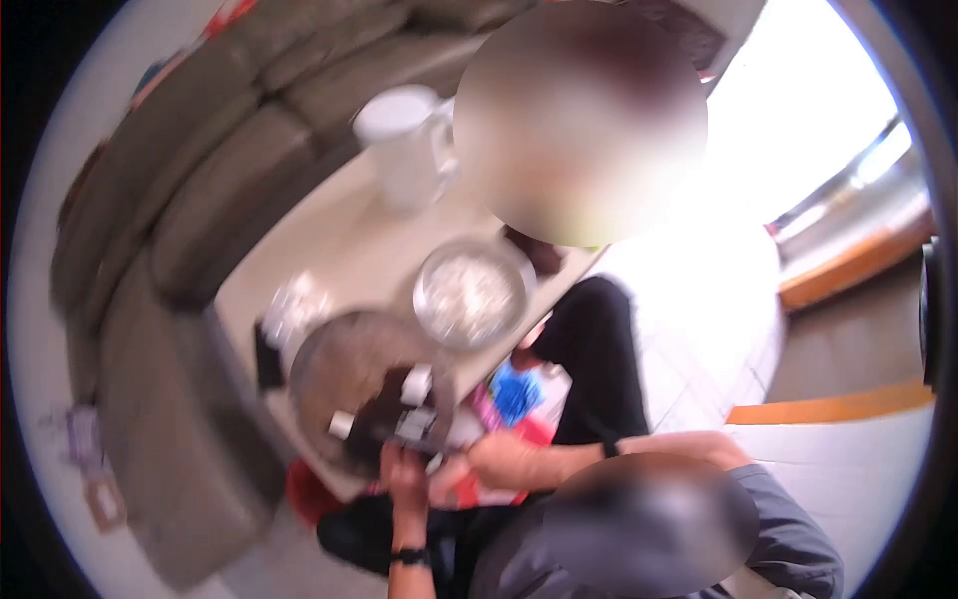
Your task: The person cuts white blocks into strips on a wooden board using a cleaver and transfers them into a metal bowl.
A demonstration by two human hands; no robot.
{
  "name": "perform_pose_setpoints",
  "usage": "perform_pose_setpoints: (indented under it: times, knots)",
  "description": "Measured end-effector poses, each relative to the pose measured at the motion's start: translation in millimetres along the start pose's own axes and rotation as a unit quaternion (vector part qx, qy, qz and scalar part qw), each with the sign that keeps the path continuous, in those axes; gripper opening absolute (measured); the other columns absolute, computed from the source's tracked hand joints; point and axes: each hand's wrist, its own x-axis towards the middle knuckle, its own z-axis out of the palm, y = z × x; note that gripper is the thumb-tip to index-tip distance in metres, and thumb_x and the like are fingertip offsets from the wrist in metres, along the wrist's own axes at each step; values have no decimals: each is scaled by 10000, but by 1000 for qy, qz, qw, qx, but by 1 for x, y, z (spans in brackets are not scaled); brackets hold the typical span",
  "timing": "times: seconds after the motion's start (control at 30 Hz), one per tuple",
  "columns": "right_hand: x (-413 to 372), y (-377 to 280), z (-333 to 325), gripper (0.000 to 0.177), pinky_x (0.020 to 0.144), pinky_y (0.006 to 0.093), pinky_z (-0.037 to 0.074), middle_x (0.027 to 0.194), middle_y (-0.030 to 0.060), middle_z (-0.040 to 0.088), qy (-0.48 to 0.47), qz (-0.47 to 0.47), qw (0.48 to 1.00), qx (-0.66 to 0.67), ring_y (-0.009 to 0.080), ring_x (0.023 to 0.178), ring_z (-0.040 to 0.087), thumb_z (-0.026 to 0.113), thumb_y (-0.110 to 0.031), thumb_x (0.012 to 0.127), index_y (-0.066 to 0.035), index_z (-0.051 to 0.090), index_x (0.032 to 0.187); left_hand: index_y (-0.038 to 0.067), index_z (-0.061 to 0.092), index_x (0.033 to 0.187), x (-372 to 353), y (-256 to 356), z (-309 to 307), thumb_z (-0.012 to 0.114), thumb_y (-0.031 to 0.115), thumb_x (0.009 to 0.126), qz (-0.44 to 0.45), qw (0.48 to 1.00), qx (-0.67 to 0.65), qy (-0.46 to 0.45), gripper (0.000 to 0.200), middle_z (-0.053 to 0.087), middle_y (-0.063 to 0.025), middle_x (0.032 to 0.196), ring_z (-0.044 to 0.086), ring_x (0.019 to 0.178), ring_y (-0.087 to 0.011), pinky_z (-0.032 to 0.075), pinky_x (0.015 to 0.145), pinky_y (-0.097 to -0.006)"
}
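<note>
A round wooden chopping board (324, 374) lies at the table's near corner, with white chunks (417, 384) on it. My left hand (404, 477) is at the board's near edge, fingers drawn together by the chunks. My right hand (457, 479) is beside it, closed at the end of a dark, broad-bladed knife (379, 417) that reaches over the board. Motion blurs both hands, and I cannot tell what the left fingers hold. Just beyond the board stands a metal bowl (424, 319) of white pieces.
A clear plastic bag (297, 304) and a dark box-like thing (267, 357) lie left of the board. A white pitcher (404, 150) stands farther back on the table (329, 235). A grey sofa (215, 200) wraps the far side. A blurred patch covers the area beside the pitcher.
</note>
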Motion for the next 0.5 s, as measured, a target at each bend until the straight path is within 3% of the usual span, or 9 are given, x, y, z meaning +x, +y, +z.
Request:
perform_pose_setpoints:
  times: [0.1, 0.13, 0.2, 0.23, 0.27, 0.37, 0.4, 0.43, 0.5]
  knots:
    - [5, 15, 35, 197, 629, 423, 533, 764, 169, 659, 21, -27, 998, 61, 347, 755, 659, 581, -112, 681, -67, 667, 852, 3, 622, 985, -9, -10, 11, 566, 53, 791, 18, 999, 11, 46, 209, 599, -192, 903, 568, 812, -386, 472, 693, -471]
    - [4, 19, 24, 166, 633, 425, 537, 770, 172, 655, 26, 3, 998, 65, 346, 753, 659, 613, -110, 653, -53, 665, 800, -22, 609, 884, -18, -12, 23, 620, 38, 728, -128, 984, -107, 60, 167, 574, -218, 881, 566, 810, -401, 485, 681, -478]
    - [10, 6, 19, 129, 635, 425, 541, 773, 168, 652, 59, -4, 997, 45, 348, 748, 658, 643, -105, 630, -40, 660, 741, -20, 610, 884, 5, 11, 9, 642, 46, 721, 3, 995, -26, 101, 178, 566, -211, 865, 563, 801, -402, 486, 679, -480]
    - [20, 0, 27, 117, 634, 422, 541, 771, 161, 653, 86, -41, 995, 18, 351, 745, 656, 641, -102, 634, -42, 656, 733, 24, 626, 907, -6, -5, 17, 685, 97, 712, 5, 996, 2, 86, 217, 575, -204, 890, 571, 820, -397, 489, 682, -479]
    - [32, -1, 35, 117, 634, 422, 541, 771, 161, 653, 98, -33, 995, 9, 351, 745, 656, 641, -102, 634, -42, 656, 733, -24, 585, 1081, -3, 4, -4, 526, 103, 874, 20, 1000, 7, 16, 250, 586, -206, 1049, 537, 946, -409, 436, 877, -478]
    - [54, 1, 46, 112, 627, 421, 542, 772, 152, 656, 99, -21, 994, 36, 356, 743, 655, 636, -110, 644, -29, 648, 720, -31, 565, 1099, 5, 11, -19, 520, 92, 870, 11, 999, -47, -23, 264, 558, -224, 1086, 534, 922, -409, 442, 844, -487]
    - [52, 3, 46, 118, 627, 423, 543, 774, 158, 656, 93, -24, 995, 35, 356, 751, 656, 636, -115, 648, -19, 644, 716, -43, 570, 1059, 5, 15, -7, 505, 79, 873, -235, 923, -304, -14, 232, 548, -228, 1082, 532, 933, -409, 447, 833, -489]
    - [50, 5, 47, 126, 626, 425, 544, 775, 163, 656, 85, -27, 995, 34, 356, 758, 657, 636, -119, 651, -9, 641, 712, -43, 570, 1059, 2, 13, -8, 505, 79, 873, -230, 923, -307, -10, 232, 548, -228, 1082, 532, 933, -409, 447, 833, -489]
    - [40, 7, 41, 150, 641, 427, 545, 801, 181, 659, 76, 9, 996, 38, 360, 802, 657, 646, -113, 643, 2, 644, 738, -58, 576, 993, 6, 15, -17, 496, 73, 880, 2, 998, -60, 20, 191, 558, -235, 1026, 534, 925, -410, 450, 830, -490]
